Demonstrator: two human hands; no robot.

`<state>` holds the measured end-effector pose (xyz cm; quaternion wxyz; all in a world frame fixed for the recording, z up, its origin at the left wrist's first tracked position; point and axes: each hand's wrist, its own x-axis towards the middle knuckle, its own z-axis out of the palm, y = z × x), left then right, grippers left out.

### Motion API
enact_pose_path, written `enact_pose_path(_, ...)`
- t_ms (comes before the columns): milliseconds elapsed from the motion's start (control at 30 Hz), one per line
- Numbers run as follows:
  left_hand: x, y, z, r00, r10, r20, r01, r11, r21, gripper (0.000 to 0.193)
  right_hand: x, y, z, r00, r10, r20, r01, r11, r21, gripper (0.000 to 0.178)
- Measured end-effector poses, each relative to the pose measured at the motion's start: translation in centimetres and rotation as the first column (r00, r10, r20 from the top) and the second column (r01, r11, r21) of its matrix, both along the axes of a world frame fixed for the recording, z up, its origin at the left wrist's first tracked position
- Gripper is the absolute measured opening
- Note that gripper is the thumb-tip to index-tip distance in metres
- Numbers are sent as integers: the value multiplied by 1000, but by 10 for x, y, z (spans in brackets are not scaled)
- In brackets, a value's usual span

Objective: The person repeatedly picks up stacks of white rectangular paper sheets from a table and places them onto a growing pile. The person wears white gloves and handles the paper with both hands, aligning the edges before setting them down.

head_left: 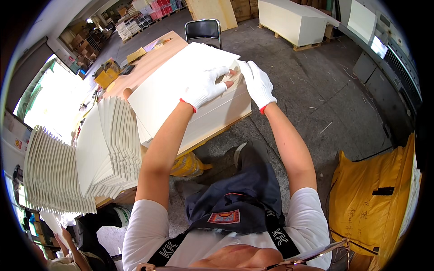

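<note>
A tall stack of white cardboard sheets (172,83) lies on the table in front of me, its top sheets slightly askew. My left hand (208,88), in a white knit glove with red cuff and bare thumb and fingertip, rests over the stack's right end. Its thumb and forefinger are spread apart near the corner. Beside that corner, my right hand (257,83), gloved the same way, has its fingers stretched straight along the stack's right edge. Its palm side and whatever it touches there are hidden.
Folded white board piles (58,171) fan out at left. A wooden table (165,44) carries a yellow box (107,73). Beyond it stands a black chair (202,30). A yellow sack-like cover (368,194) is at right, machinery (375,67) far right. Another person's hand (67,235) shows lower left.
</note>
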<state>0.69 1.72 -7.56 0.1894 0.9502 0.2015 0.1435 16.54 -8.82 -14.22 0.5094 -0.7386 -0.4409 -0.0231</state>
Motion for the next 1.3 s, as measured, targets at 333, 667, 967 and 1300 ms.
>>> enact_pose_path(333, -3, 1, 1, 995, -70, 69, 66, 996, 54, 33, -1, 1, 0, 999, -13, 33, 14, 1000, -19, 47)
enact_pose_path(667, -2, -4, 1, 999, -29, 39, 27, 998, 52, 30, -1, 0, 1, 1000, -23, 17, 24, 999, -23, 47)
enact_pose_path(967, -1, 2, -4, 996, -83, 45, 76, 988, 136, 31, -2, 1, -2, 1000, -28, -9, 28, 1000, 0, 45)
enact_pose_path(1300, -2, -9, 4, 1000, 1, -14, -1, 1000, -4, 37, -2, 1, -4, 999, -32, -26, 32, 999, 10, 46)
